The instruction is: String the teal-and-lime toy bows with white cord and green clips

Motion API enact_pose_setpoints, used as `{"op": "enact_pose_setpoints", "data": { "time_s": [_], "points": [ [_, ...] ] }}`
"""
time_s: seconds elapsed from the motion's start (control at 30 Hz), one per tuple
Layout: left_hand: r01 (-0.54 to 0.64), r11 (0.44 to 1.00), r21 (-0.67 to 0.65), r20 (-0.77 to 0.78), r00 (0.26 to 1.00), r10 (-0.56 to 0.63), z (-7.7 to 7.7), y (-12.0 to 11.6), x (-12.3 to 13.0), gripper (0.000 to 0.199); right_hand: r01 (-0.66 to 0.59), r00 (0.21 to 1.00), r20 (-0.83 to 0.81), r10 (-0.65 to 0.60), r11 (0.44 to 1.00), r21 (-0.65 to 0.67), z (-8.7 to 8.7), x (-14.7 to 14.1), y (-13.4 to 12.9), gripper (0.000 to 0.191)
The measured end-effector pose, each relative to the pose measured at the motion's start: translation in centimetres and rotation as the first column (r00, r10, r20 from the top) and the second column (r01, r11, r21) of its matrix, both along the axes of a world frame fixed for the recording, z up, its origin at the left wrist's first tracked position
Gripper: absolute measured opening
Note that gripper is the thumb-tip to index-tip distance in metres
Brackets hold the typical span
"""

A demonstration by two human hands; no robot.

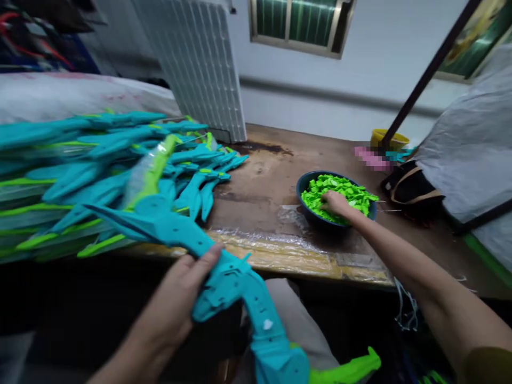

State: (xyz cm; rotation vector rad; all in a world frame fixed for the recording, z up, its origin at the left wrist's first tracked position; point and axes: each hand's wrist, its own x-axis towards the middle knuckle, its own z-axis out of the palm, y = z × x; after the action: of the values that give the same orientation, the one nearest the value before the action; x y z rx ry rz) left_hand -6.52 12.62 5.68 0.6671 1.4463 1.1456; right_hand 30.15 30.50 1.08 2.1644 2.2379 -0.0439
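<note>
A long teal plastic part (262, 306) with a green end at the lower right lies across the front of the view. My left hand (186, 290) is closed round its middle, thumb on top. At the right, my right hand (336, 205) reaches into a dark round bowl (303, 200) full of small bright green pieces (356, 193). Its fingers are bent down among the pieces, and their tips are hidden, so any piece between them cannot be made out.
A large pile of teal and green parts (100, 154) covers the table's left side. On the brown table (260, 176), a yellow container (390, 140) stands at the back right, near a pink item and a black bag (414, 186). A dark pole (430, 74) slants behind.
</note>
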Motion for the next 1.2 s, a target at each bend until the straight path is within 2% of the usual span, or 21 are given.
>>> {"op": "enact_pose_setpoints", "data": {
  "time_s": [0.1, 0.17, 0.3, 0.4, 0.47, 0.53, 0.57, 0.6, 0.63, 0.7, 0.77, 0.87, 0.97, 1.03, 1.1, 1.2],
  "points": [
    [0.007, 0.999, -0.048, 0.163, 0.987, 0.001, -3.7, -2.9, 1.5, 0.056, -0.022, 0.999, -0.03, 0.024, 0.998, 0.055, -0.4, 0.8, 0.0, 0.023],
    [0.008, 0.997, -0.076, 0.23, 0.973, 0.01, -5.4, -4.4, 1.8, 0.06, -0.028, 0.997, -0.073, 0.036, 0.994, 0.108, -0.3, 1.3, 0.1, 0.017],
    [0.067, 0.988, -0.138, 0.361, 0.933, -0.013, -6.8, -6.8, 1.4, 0.065, -0.005, 0.98, -0.189, 0.054, 0.968, 0.252, 0.6, 1.8, -0.2, 0.009],
    [0.134, 0.985, -0.113, 0.406, 0.911, -0.077, -7.2, -8.0, 0.8, 0.06, 0.023, 0.951, -0.294, 0.094, 0.928, 0.373, 1.6, 0.8, -1.8, 0.012],
    [0.153, 0.986, -0.065, 0.411, 0.905, -0.113, -7.6, -8.7, 0.6, 0.057, 0.015, 0.921, -0.358, 0.153, 0.905, 0.425, 2.3, -1.2, -4.4, 0.019],
    [0.161, 0.987, -0.026, 0.416, 0.899, -0.135, -8.1, -9.3, 0.7, 0.055, -0.055, 0.846, -0.465, 0.261, 0.91, 0.411, 2.7, -4.2, -8.6, 0.024],
    [0.161, 0.987, -0.014, 0.418, 0.897, -0.141, -8.4, -9.6, 0.8, 0.054, -0.131, 0.739, -0.586, 0.334, 0.923, 0.362, 2.8, -6.1, -11.3, 0.024],
    [0.16, 0.987, -0.008, 0.416, 0.898, -0.142, -8.7, -9.9, 0.9, 0.053, -0.214, 0.619, -0.69, 0.374, 0.926, 0.31, 2.8, -7.9, -14.1, 0.023],
    [0.154, 0.988, -0.001, 0.407, 0.902, -0.14, -8.9, -10.3, 1.0, 0.052, -0.323, 0.533, -0.754, 0.384, 0.916, 0.239, 2.7, -9.7, -16.9, 0.02],
    [0.135, 0.991, 0.014, 0.366, 0.921, -0.131, -9.2, -10.9, 1.3, 0.051, -0.514, 0.419, -0.799, 0.431, 0.838, 0.183, 2.2, -12.6, -21.7, 0.011],
    [0.119, 0.992, 0.03, 0.321, 0.939, -0.122, -9.2, -11.3, 1.4, 0.05, -0.609, 0.353, -0.8, 0.484, 0.768, 0.196, 1.5, -14.4, -24.8, 0.016],
    [0.116, 0.992, 0.042, 0.302, 0.945, -0.123, -9.1, -11.8, 1.4, 0.051, -0.699, 0.353, -0.709, 0.611, 0.675, 0.234, 0.9, -15.3, -26.1, 0.029],
    [0.123, 0.991, 0.049, 0.335, 0.933, -0.133, -8.9, -12.1, 1.7, 0.052, -0.797, 0.39, -0.487, 0.781, 0.551, 0.246, 0.9, -16.0, -25.9, 0.029],
    [0.113, 0.992, 0.064, 0.376, 0.918, -0.129, -8.8, -12.4, 1.9, 0.047, -0.824, 0.395, -0.344, 0.852, 0.494, 0.277, 0.8, -16.8, -26.1, 0.028],
    [0.094, 0.993, 0.078, 0.418, 0.901, -0.118, -8.7, -12.6, 2.0, 0.043, -0.799, 0.407, -0.319, 0.856, 0.503, 0.331, 0.5, -17.6, -26.8, 0.026],
    [0.087, 0.994, 0.065, 0.459, 0.882, -0.107, -8.7, -13.0, 1.8, 0.038, -0.71, 0.432, -0.431, 0.792, 0.594, 0.378, -0.5, -18.1, -28.0, 0.015]
  ]
}}
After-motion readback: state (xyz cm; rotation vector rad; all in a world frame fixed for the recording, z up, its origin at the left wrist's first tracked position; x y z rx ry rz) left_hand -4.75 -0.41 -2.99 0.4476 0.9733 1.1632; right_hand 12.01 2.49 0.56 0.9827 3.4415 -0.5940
